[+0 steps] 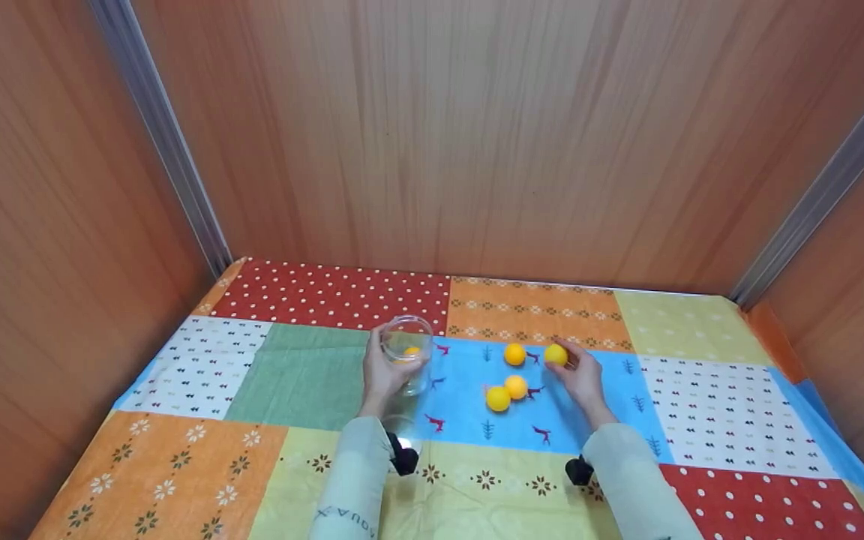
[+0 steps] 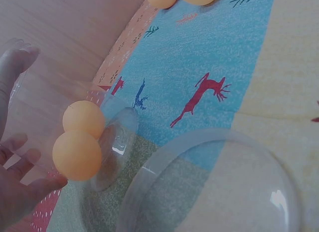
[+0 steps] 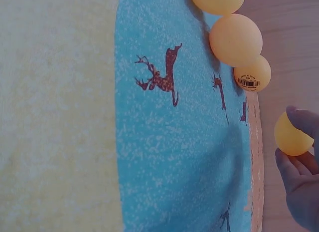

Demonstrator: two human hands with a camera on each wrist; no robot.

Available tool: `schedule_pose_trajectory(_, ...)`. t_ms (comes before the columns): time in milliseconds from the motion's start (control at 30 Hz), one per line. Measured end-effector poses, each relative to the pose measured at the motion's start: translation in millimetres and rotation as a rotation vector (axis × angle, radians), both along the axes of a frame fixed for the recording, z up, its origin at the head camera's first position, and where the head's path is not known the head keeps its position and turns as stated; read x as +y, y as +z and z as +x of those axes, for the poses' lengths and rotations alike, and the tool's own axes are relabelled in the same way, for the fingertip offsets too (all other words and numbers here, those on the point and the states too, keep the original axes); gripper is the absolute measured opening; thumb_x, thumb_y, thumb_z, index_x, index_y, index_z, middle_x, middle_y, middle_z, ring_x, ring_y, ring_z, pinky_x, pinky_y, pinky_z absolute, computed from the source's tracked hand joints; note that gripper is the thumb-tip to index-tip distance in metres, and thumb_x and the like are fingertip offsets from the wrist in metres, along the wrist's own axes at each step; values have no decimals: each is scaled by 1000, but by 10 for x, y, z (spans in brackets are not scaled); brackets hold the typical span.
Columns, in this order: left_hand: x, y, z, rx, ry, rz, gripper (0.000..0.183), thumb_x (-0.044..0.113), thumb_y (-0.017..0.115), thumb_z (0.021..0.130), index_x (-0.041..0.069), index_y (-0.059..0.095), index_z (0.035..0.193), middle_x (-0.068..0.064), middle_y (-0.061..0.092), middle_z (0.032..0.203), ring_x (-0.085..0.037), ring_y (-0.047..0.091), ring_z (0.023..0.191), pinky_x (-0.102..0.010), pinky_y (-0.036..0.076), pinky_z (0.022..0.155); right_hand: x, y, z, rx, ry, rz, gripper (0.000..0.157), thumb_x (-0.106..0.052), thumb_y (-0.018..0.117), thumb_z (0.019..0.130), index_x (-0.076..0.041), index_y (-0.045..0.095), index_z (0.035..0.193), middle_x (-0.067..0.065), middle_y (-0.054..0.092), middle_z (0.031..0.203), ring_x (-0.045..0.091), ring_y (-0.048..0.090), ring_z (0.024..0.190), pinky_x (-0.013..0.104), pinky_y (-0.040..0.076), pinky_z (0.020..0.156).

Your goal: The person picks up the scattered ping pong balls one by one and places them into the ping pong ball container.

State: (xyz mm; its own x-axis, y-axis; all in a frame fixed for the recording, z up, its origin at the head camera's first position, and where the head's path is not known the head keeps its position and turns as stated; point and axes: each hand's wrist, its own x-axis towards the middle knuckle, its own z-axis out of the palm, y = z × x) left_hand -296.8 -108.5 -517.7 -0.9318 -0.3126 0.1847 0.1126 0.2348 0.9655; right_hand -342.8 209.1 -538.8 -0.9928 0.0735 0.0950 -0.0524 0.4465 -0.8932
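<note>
My left hand (image 1: 385,373) grips a clear plastic jar (image 1: 418,381) by its side, thumb toward the front. Inside the jar, two orange ping-pong balls (image 2: 77,156) lie against each other in the left wrist view. With thumb and fingertips, my right hand (image 1: 583,381) pinches another ping-pong ball (image 3: 293,135) above the blue patch. Left of that hand, three loose balls rest on the cloth: one farther back (image 1: 514,354), and two side by side nearer me, a paler ball (image 1: 516,387) and a deeper yellow ball (image 1: 498,399).
A clear round plastic piece (image 2: 130,204) with a thick rim lies near my left wrist. The patchwork cloth (image 1: 319,375) covers the table. Wood-patterned panels (image 1: 417,150) stand behind and at both sides, joined by metal corner posts (image 1: 169,142).
</note>
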Motion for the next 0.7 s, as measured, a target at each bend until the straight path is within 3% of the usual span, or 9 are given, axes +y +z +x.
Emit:
schedule_pose_trajectory(200,-1,3,4,-1,-1,-5,74,19,81,61,15,39,122,-7,44,124,-30,39,118,-46,36,93,-98,37,0,-9,30,-17,49,-11,61,82,-9,45,128,11,45,129,27,42,117,36,40,91)
schedule_pose_trajectory(300,2,0,4,4,-3,-3,74,18,81,61,16,39,122,-6,43,125,-30,39,118,-47,35,93,-130,22,-20,29,63,-34,51,-14,61,82,-8,44,129,13,45,129,29,43,116,35,40,91)
schedule_pose_trajectory(700,7,-1,13,14,-6,-4,73,20,80,63,14,38,123,-3,43,125,-28,37,119,-50,33,93,-398,310,121,69,109,-95,47,-9,63,80,-5,49,124,13,49,124,27,46,114,34,41,90)
